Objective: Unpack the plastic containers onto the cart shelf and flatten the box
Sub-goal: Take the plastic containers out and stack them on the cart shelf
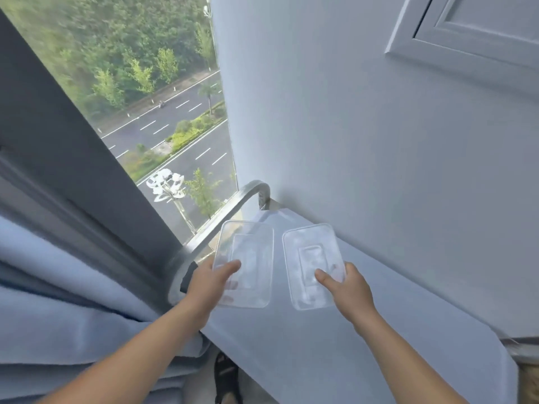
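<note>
Over the pale grey cart shelf (350, 360), the left hand (207, 284) pinched one clear rectangular plastic container (248, 249), the right hand (350, 290) another container (312, 258), both by near rims, likely light, flimsy, slippery.

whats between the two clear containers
Only a narrow bare strip of the cart shelf, seen in the head view. The left container in the left hand and the right container in the right hand do not touch.
</note>
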Tool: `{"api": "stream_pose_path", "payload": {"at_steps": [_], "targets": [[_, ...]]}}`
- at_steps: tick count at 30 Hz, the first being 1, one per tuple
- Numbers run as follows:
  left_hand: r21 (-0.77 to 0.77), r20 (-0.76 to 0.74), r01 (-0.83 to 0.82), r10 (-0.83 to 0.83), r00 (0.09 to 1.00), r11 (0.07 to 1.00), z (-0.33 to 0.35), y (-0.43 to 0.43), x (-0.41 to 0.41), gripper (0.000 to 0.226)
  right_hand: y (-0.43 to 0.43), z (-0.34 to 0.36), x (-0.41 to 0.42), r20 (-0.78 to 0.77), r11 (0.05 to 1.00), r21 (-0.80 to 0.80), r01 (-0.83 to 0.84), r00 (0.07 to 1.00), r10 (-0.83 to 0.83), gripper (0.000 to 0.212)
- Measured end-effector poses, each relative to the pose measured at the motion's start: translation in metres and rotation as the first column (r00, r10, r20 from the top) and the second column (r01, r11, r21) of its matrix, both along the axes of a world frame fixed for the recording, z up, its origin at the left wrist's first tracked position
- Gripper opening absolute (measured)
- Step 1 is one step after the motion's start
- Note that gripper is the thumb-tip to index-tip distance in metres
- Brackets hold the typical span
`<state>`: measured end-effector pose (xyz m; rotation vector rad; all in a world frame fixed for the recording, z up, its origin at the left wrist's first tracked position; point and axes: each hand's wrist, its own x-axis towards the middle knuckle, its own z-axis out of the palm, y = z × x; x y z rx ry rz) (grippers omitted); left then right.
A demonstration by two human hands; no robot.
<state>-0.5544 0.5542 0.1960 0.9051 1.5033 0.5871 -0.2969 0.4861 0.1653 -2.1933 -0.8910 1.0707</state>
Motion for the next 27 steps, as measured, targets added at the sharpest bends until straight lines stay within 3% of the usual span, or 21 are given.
{"api": "stream_pose_path", "payload": {"at_steps": [6, 11, 15, 22, 27], "targets": [[-0.038, 0.017, 0.109, -0.108, 0.994, 0.993, -0.015, 0.049, -0.009, 0.047, 0.051, -0.03, -0.027, 0.032, 0.992, -0.079, 0.1, 0.995, -0.098, 0.041], [-0.065, -0.027, 0.157, -0.159, 0.987, 0.985, -0.028, 0.051, -0.018, 0.036, 0.086, -0.06, -0.053, -0.023, 0.98, -0.152, 0.132, 0.99, -0.137, 0.065], [-0.109, -0.054, 0.116, -0.122, 0.991, 0.987, -0.037, 0.045, -0.021, 0.051, 0.111, -0.068, -0.057, -0.031, 0.968, -0.208, 0.139, 0.988, -0.148, 0.07], [-0.126, -0.046, 0.111, -0.118, 0.992, 0.986, -0.037, 0.041, -0.022, 0.045, 0.144, -0.082, -0.058, -0.055, 0.966, -0.227, 0.123, 0.989, -0.139, 0.067], [-0.136, -0.077, 0.099, -0.11, 0.991, 0.986, -0.038, 0.035, -0.026, 0.046, 0.156, -0.085, -0.064, -0.155, 0.953, -0.243, 0.183, 0.962, -0.224, 0.071]]}}
